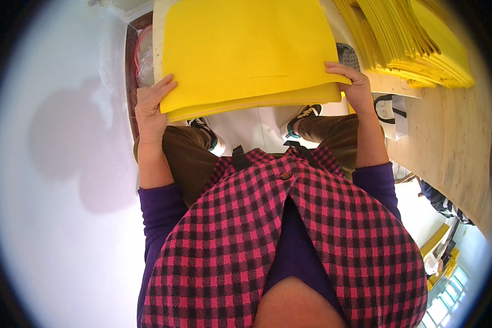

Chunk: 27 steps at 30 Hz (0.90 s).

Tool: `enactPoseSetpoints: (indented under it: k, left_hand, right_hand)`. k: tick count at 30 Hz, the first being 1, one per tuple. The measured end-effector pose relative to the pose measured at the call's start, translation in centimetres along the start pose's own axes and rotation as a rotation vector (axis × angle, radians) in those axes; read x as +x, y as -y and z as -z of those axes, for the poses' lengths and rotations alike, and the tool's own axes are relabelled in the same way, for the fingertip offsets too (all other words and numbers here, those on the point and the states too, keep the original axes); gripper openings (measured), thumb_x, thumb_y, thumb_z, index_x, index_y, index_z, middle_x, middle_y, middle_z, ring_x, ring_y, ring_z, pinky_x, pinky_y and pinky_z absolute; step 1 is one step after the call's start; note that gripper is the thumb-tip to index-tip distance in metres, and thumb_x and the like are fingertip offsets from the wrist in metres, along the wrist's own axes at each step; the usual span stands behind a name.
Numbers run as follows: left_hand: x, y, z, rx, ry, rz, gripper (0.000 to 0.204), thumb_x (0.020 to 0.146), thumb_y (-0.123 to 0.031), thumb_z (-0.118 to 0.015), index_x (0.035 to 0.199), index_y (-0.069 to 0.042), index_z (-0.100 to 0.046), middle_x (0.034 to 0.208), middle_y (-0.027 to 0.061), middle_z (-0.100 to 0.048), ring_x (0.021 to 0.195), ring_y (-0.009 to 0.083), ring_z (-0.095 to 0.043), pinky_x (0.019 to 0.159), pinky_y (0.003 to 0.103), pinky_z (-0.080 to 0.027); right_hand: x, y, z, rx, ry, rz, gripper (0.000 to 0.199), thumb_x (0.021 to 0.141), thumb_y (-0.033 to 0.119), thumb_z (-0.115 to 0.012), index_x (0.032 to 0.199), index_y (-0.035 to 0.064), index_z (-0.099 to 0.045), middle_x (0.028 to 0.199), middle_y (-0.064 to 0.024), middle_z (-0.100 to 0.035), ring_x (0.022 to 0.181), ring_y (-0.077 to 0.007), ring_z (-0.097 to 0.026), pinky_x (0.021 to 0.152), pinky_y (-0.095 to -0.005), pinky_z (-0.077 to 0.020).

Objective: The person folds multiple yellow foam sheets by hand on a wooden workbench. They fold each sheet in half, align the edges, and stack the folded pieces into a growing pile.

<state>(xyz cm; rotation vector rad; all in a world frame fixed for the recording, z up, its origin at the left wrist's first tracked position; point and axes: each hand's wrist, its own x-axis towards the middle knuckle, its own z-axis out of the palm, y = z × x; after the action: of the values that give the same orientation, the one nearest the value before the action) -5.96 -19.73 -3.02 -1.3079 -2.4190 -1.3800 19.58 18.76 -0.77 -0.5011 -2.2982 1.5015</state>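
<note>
We hold a stack of yellow sheets (246,49) by its near edge, one hand at each corner, and we take that stack as our landmark for everything else. Our left hand (150,106) grips its near left corner, the fingers (164,86) curled over the top sheet and the thumb, we think, tucked beneath, though the stack hides it. Our right hand (355,85) clamps the near right corner in the same way, fingers pressed down on top.

The stack rests on a pale tabletop (158,33), its near edge overhanging toward our knees. Beyond the stack's right side lies a much larger pile of yellow sheets (415,44), fanned and slightly sagging at the edges. A wooden board (448,136) runs along to the right of the stack, and a clear plastic bag (145,54) sits just off its left side.

We judge the sheets soft and light one by one, something like thin foam or felt; the near edge bows a little between our hands. Together they carry some weight and may slide over one another, so a pinch at both corners with support underneath seems the soundest hold.
</note>
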Motion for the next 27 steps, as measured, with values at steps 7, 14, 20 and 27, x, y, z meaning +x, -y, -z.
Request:
enactPoseSetpoints:
  k: [7,14,20,27]
  left_hand:
    - [0.1,-0.2,-0.3,-0.075,-0.006,0.051,0.04,0.073,0.011,-0.055,0.106,-0.006,-0.07,0.116,0.0101,-0.066,0.106,0.0208,-0.06,0.094,0.027,-0.042]
    - [0.3,0.2,-0.1,-0.364,0.007,0.238,0.033,0.078,0.01,-0.054,0.106,0.0,-0.068,0.116,0.0104,-0.066,0.11,0.0188,-0.059,0.097,0.028,-0.042]
    - [1.8,1.5,0.5,-0.435,-0.032,0.735,0.017,0.087,-0.004,-0.063,0.103,0.001,-0.068,0.101,0.0053,-0.068,0.092,0.0106,-0.061,0.082,0.024,-0.047]
    - [4.1,-0.1,0.5,-0.629,-0.183,0.558,0.019,0.089,-0.009,-0.063,0.105,0.001,-0.065,0.082,-0.001,-0.065,0.065,0.0041,-0.052,0.058,0.02,-0.041]
  right_hand:
    - [0.0,0.3,0.1,-0.054,0.019,0.021,0.044,0.067,-0.02,-0.057,0.102,0.0035,-0.07,0.116,-0.0075,-0.065,0.113,-0.0198,-0.058,0.099,-0.028,-0.0431]
    - [0.8,1.6,0.0,-0.164,-0.036,-0.136,0.02,0.082,-0.002,-0.065,0.1,0.0044,-0.07,0.095,-0.0013,-0.068,0.085,-0.0117,-0.062,0.077,-0.0239,-0.0493]
    - [2.9,1.7,-0.1,-0.062,-0.114,-0.235,0.021,0.085,0.014,-0.069,0.103,0.0026,-0.068,0.082,0.0004,-0.065,0.069,-0.0059,-0.055,0.062,-0.0209,-0.0451]
    - [5.0,2.9,0.0,-0.061,-0.152,-0.207,0.035,0.086,0.018,-0.069,0.113,-0.002,-0.063,0.088,-0.0018,-0.066,0.076,-0.007,-0.057,0.069,-0.022,-0.0461]
